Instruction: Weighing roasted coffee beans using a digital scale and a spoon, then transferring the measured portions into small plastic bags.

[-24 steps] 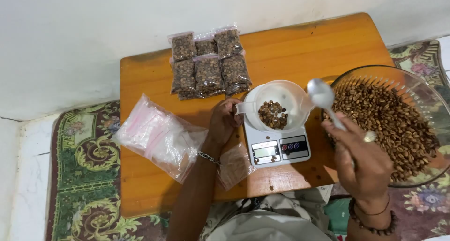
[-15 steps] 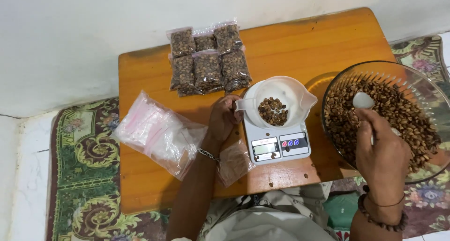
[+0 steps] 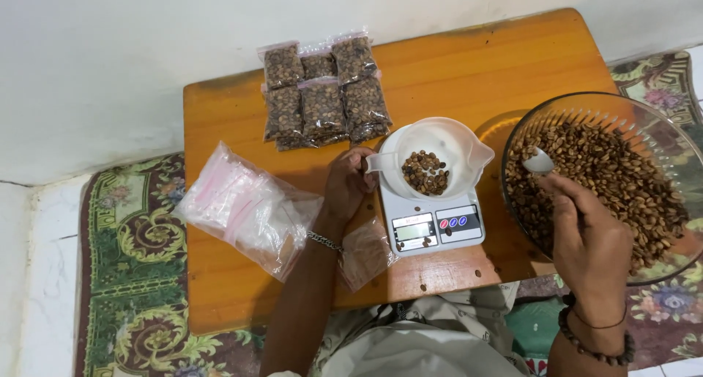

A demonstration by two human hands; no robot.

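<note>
My right hand [image 3: 589,245] grips a metal spoon [image 3: 540,160] whose bowl dips into brown beans in a large glass bowl [image 3: 586,109] at the table's right edge. My left hand [image 3: 349,183] holds the handle of a white plastic cup [image 3: 439,144] that stands on a small white digital scale [image 3: 432,227]. A small heap of beans [image 3: 425,172] lies in the cup. Under my left wrist lies one empty clear bag [image 3: 364,254].
Several filled bean bags [image 3: 322,95] lie in rows at the back of the orange wooden table [image 3: 469,62]. A pack of empty clear bags [image 3: 245,208] sits at the left. A patterned rug [image 3: 132,274] and a white wall surround the table.
My right hand carried the spoon from over the cup to the right and down into the glass bowl's beans. My left hand stayed on the cup handle.
</note>
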